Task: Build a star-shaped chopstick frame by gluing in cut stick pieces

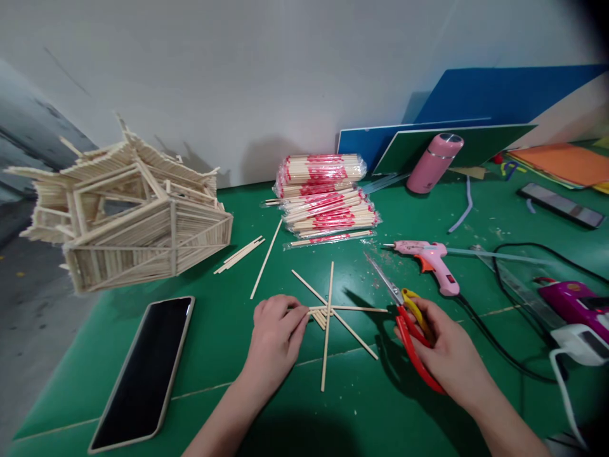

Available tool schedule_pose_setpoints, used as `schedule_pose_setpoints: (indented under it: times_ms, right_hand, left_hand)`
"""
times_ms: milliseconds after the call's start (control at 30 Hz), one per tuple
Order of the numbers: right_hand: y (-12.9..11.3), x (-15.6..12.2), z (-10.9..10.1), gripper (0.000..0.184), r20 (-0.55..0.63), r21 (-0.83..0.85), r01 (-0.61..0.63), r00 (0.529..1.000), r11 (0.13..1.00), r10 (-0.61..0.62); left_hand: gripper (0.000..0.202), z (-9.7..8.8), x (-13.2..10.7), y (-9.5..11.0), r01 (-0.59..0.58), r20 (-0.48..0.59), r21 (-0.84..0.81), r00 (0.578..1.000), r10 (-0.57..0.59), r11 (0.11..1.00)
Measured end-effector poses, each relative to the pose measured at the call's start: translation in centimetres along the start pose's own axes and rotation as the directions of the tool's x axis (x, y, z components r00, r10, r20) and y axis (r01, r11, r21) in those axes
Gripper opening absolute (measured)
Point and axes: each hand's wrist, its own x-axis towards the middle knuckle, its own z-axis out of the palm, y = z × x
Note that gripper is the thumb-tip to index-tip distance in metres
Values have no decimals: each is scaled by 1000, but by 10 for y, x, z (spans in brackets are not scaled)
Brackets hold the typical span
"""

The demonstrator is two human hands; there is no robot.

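Observation:
Several wooden chopsticks lie crossed in a star shape on the green table. At the left side of this pile my left hand is closed, its thumb and fingers pinching the end of one chopstick. My right hand grips a pair of scissors with red and yellow handles, the blades pointing up and left. They are held to the right of the pile, above the table. Shorter stick pieces and a single long chopstick lie farther back on the left.
A house-like model of sticks stands at the left, behind a phone. Wrapped chopstick bundles lie at the back. To the right are a pink glue gun, its black cord, a pink bottle, a second phone and a plug.

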Motion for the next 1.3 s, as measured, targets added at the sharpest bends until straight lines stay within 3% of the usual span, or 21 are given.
schedule_pose_setpoints:
  times_ms: [167, 300, 500, 833, 1300]
  right_hand:
    - [-1, -1, 0, 46, -16, -77, 32, 999, 996, -34]
    - [-1, -4, 3, 46, -24, -78, 34, 999, 996, -36]
    - [5, -3, 5, 48, 40, -48, -10, 999, 999, 12]
    - [8, -2, 5, 46, -3, -33, -33, 999, 999, 33]
    - [13, -3, 4, 49, 38, -92, -85, 995, 992, 89]
  left_hand:
    - [24, 7, -1, 20, -76, 56, 70, 996, 72, 995]
    - [25, 19, -2, 28, -99, 30, 81, 995, 97, 992]
    - [26, 28, -4, 24, -116, 1, 71, 993, 116, 991]
    - [22, 33, -1, 22, -66, -42, 68, 997, 69, 995]
    - [22, 33, 0, 21, -69, 26, 170, 998, 65, 983]
